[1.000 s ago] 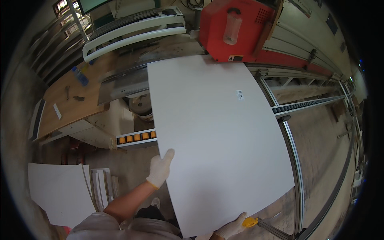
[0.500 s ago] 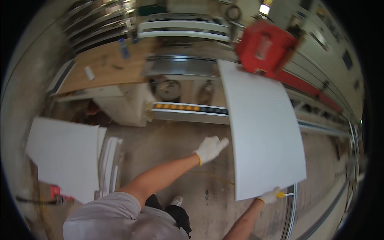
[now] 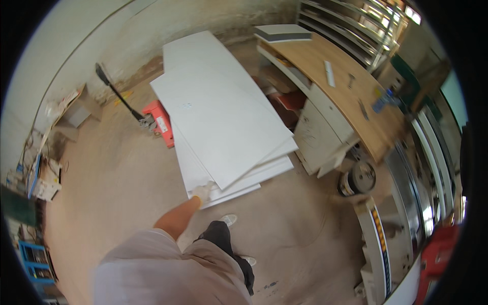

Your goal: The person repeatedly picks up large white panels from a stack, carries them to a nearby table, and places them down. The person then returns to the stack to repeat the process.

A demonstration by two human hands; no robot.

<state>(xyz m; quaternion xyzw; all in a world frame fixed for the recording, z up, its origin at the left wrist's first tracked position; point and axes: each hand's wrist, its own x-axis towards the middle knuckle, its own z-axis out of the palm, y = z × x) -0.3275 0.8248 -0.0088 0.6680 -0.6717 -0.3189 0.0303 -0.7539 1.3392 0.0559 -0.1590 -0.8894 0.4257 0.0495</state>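
My left hand (image 3: 202, 192), in a white glove with a yellow cuff, reaches to the near end of a stack of white boards. Its fingers point forward, somewhat blurred, beside the near corner of the top board (image 3: 213, 112). They lie over a lower board (image 3: 188, 175) that sticks out on the left. The boards lie flat and skewed on one another. My right hand is out of view. At the lower right edge shows part of a white panel (image 3: 409, 284), next to a red machine part (image 3: 438, 262).
A red pallet jack (image 3: 159, 123) with a black handle stands left of the stack. To the right are a wood-topped desk (image 3: 345, 86) with small tools on it, a round drum (image 3: 357, 179) and a machine rail (image 3: 377, 249). Metal shelving (image 3: 345, 28) stands behind.
My view has swung left, from the machine to the board stack. My left hand has moved from beside the single panel to the stack. My right hand, which was at that panel's near edge, has left the view.
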